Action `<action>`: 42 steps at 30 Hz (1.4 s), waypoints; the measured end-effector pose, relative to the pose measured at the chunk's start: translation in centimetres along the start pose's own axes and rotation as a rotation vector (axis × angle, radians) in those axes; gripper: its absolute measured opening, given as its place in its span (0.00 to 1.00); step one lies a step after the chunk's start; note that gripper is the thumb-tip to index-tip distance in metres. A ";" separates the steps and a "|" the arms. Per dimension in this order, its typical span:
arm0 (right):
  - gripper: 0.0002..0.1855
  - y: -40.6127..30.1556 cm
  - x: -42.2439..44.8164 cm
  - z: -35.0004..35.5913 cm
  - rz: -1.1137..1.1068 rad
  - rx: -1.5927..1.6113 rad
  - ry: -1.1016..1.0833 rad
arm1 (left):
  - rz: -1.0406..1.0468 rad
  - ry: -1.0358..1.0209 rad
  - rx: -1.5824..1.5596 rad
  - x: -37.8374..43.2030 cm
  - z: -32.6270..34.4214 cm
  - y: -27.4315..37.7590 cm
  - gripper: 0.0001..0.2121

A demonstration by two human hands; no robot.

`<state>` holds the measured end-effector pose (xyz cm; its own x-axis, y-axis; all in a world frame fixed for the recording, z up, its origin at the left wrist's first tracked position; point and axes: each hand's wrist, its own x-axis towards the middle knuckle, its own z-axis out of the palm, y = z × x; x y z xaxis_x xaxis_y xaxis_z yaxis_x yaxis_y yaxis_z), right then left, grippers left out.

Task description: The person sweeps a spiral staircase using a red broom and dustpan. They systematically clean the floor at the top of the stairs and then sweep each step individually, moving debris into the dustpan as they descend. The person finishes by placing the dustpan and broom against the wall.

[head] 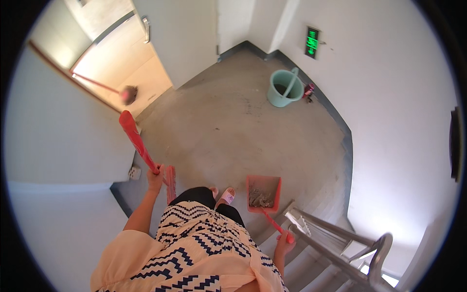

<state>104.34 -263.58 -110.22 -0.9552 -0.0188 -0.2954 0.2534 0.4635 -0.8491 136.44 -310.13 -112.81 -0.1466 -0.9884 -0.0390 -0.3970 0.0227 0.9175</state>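
My left hand [155, 179] grips a broom by its red handle [135, 138], whose thick upper end points up and away from me. The broom's red-pink head [170, 184] hangs just right of that hand, beside my leg. On the right, my right hand [285, 245] is closed around the red handle of a dustpan [274, 183]. Grey dust and debris [260, 199] lie in the pan, gathered near its handle side. The pan is close to the top of the stairs, right of my slippered feet [227, 196].
A pale green bucket [279, 99] with dark contents stands by the far right wall, a pink item [308, 89] beside it. Metal handrails [332, 228] flank descending stairs [295, 268]. A door [182, 40] stands open; a blurred red-handled tool [128, 95] is in the doorway.
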 end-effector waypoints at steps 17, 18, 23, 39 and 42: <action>0.07 -20.1 10.2 20.7 -0.141 -0.068 -0.376 | -0.233 0.369 -0.034 2.9 -6.2 0.4 0.11; 0.07 -21.5 9.9 22.5 -0.139 -0.082 -0.410 | -0.262 0.380 -0.010 3.8 -6.3 0.5 0.11; 0.09 -27.9 8.7 31.3 -0.198 -0.244 -0.563 | -0.271 0.437 -0.082 7.4 -7.0 0.3 0.11; 0.15 -41.0 3.7 60.5 -0.286 -0.296 -0.840 | -0.260 0.647 -0.033 8.5 -11.3 0.8 0.10; 0.16 -41.5 2.1 65.4 -0.237 -0.281 -0.953 | -0.246 0.675 -0.046 8.6 -11.1 1.9 0.10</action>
<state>101.83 -340.82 -104.29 -0.4260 -0.7774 -0.4628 -0.0885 0.5449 -0.8338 144.45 -320.27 -106.98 0.5405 -0.8413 -0.0072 -0.3060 -0.2045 0.9298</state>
